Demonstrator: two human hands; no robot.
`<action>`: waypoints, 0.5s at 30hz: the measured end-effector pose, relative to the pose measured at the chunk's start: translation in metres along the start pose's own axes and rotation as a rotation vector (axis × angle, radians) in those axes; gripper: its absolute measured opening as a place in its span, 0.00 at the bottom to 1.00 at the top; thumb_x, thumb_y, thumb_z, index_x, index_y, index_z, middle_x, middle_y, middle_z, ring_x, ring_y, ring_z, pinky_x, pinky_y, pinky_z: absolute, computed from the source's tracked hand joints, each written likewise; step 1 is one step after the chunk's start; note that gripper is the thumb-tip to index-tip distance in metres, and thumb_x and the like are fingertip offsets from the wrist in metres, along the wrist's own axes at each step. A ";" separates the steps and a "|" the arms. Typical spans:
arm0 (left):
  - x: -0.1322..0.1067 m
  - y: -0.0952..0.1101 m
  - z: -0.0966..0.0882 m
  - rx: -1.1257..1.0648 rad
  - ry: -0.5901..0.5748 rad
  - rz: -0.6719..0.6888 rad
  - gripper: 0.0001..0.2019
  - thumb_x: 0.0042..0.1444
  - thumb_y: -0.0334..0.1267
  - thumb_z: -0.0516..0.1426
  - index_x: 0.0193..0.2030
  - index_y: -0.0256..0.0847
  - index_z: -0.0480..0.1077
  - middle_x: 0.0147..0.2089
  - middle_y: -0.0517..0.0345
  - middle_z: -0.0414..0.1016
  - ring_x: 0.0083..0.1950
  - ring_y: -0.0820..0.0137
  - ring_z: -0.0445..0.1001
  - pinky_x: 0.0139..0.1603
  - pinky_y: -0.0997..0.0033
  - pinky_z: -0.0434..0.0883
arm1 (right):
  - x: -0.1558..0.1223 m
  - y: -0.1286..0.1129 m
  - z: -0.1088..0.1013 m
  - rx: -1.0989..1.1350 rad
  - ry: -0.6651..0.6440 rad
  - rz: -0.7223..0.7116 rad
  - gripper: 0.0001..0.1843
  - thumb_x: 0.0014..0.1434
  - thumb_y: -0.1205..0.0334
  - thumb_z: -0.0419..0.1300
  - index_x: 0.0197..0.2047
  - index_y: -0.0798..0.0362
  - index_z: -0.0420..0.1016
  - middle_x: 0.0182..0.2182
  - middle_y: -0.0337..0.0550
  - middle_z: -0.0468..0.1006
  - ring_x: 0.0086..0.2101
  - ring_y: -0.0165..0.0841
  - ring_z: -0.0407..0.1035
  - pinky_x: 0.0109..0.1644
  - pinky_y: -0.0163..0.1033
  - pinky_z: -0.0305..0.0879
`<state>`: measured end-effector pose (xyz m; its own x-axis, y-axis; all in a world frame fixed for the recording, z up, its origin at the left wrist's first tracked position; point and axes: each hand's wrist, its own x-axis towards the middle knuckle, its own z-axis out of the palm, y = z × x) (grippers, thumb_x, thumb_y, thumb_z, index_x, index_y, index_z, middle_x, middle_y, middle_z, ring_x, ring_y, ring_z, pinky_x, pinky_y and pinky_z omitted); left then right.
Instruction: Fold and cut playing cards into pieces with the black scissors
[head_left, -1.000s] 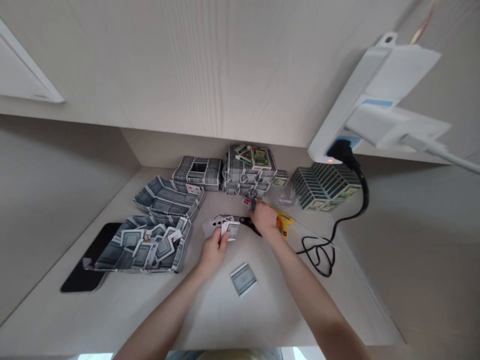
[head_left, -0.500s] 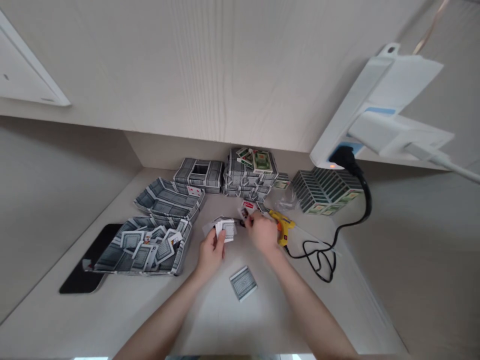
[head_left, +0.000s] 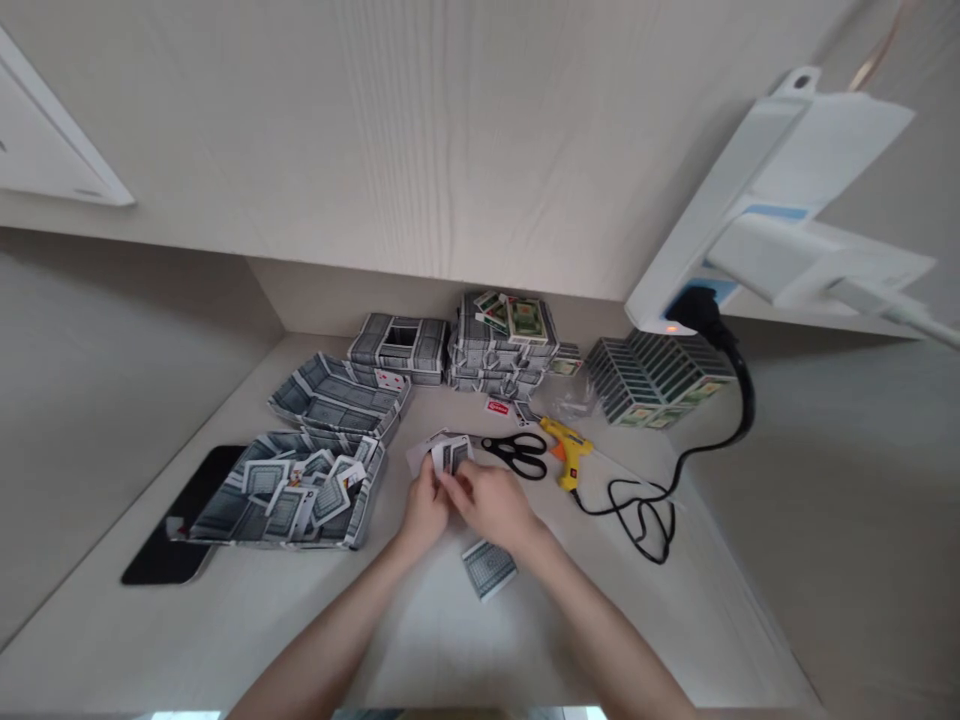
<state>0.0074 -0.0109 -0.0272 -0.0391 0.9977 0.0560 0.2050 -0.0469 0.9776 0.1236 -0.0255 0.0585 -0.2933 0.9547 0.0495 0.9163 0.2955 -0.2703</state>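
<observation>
Several playing cards (head_left: 451, 455) with grey patterned backs are held between my hands, above the middle of the table. My left hand (head_left: 425, 510) grips them from the left, thumb on top. My right hand (head_left: 487, 500) closes on their right and lower edge, its fingertips partly hidden. Just beyond the hands lie black-handled scissors (head_left: 519, 453), their blades partly covered by the cards. A small stack of cards (head_left: 489, 570) rests on the table below my right hand. To the right of the scissors is a yellow glue gun (head_left: 571, 455).
At left, a card-made tray (head_left: 360, 515) with loose cards overlaps a black phone (head_left: 169, 560). Behind it are another card tray (head_left: 337, 395), a card box (head_left: 399, 342) and stacked card boxes (head_left: 469, 350). Card packs (head_left: 652, 380) stand back right, below a power strip (head_left: 720, 200); a black cord (head_left: 705, 447) hangs down.
My right hand has moved left and toward me, from the red-marked card by the stacked boxes to the cards in my left hand. The scissors' handles are now uncovered.
</observation>
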 end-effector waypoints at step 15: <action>0.001 0.006 0.000 -0.331 -0.081 -0.129 0.17 0.52 0.51 0.49 0.40 0.40 0.54 0.27 0.60 0.73 0.16 0.75 0.69 0.16 0.76 0.66 | 0.059 0.057 -0.022 -0.290 -0.113 0.201 0.19 0.57 0.73 0.46 0.50 0.61 0.66 0.47 0.59 0.70 0.46 0.39 0.66 0.44 0.39 0.61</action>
<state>0.0088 -0.0104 -0.0214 0.0362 0.9965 -0.0748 -0.1249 0.0788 0.9890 0.1650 0.0483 0.0669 -0.1131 0.9897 -0.0874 0.9931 0.1153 0.0207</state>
